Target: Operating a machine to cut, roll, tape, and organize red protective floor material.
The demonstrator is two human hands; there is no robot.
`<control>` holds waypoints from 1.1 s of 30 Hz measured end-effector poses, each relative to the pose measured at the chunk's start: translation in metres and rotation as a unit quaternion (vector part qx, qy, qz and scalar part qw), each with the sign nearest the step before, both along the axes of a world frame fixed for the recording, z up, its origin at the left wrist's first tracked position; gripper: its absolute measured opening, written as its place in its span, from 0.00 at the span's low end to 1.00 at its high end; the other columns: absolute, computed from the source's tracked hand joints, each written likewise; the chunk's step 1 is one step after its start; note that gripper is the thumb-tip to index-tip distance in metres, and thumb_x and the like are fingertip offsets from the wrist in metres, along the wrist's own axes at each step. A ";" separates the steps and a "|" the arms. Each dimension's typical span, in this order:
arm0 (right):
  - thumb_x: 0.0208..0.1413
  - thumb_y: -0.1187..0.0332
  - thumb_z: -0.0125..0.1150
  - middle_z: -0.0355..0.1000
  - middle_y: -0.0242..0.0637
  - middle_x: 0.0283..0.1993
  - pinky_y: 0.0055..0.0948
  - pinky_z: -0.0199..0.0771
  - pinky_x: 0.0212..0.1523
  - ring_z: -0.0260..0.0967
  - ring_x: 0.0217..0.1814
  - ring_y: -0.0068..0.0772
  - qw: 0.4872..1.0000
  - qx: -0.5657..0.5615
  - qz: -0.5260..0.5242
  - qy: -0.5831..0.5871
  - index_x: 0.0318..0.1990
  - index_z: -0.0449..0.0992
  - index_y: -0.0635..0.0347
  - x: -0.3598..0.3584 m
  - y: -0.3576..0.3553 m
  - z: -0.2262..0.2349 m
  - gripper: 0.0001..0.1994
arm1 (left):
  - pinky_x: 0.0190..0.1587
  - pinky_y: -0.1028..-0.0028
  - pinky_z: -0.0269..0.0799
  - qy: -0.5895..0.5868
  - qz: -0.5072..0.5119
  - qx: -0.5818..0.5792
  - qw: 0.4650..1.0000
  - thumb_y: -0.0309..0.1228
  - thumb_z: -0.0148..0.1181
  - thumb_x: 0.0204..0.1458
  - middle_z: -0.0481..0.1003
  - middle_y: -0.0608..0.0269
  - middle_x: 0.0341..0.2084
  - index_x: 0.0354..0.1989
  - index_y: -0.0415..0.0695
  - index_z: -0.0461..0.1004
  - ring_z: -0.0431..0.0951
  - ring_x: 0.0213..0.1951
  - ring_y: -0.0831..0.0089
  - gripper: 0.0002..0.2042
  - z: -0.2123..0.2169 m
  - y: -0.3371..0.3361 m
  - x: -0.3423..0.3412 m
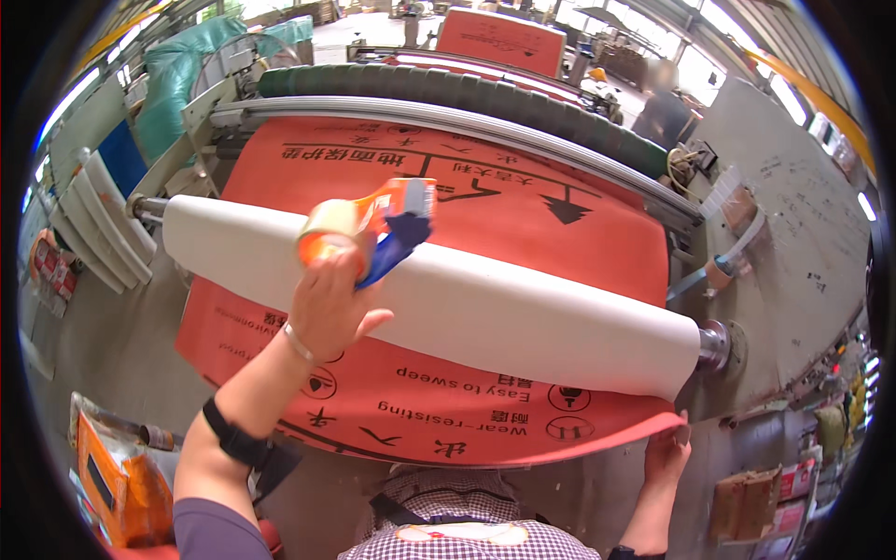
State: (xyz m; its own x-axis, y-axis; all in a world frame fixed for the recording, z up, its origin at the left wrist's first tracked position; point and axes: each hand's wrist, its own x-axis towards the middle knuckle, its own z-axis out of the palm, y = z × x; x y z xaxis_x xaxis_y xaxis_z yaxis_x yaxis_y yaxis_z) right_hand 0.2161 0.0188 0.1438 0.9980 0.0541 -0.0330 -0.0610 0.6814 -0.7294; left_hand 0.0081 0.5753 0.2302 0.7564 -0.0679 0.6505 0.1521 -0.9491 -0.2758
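My left hand point(329, 303) reaches over the white roll point(448, 289) with its fingers on the tape roll of an orange tape dispenser point(401, 201). The dispenser has a blue handle and is slightly blurred; the thumb sticks out to the side. A red printed sheet point(448, 397) comes round the white roll and hangs toward me, its near edge curving up at the right. That near right corner is gripped by my right hand point(666, 457), whose fingertips are partly hidden behind the sheet.
Behind the roll, the sheet runs under a metal crossbar point(420, 121) and a dark green roller point(448, 91). A large grey side panel point(793, 215) stands to the right. An orange bag point(131, 485) lies at the lower left, cardboard boxes point(747, 504) at the lower right. Another person point(661, 112) stands beyond the machine.
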 end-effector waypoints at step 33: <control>0.59 0.71 0.58 0.73 0.39 0.45 0.24 0.72 0.42 0.73 0.44 0.28 0.972 -0.230 -0.003 0.057 0.44 0.74 0.66 0.141 0.081 0.102 0.09 | 0.53 0.53 0.62 0.256 -0.026 -0.097 0.962 0.27 0.70 0.28 0.65 0.39 0.42 0.26 0.34 0.74 0.66 0.48 0.40 0.15 0.059 0.098 0.079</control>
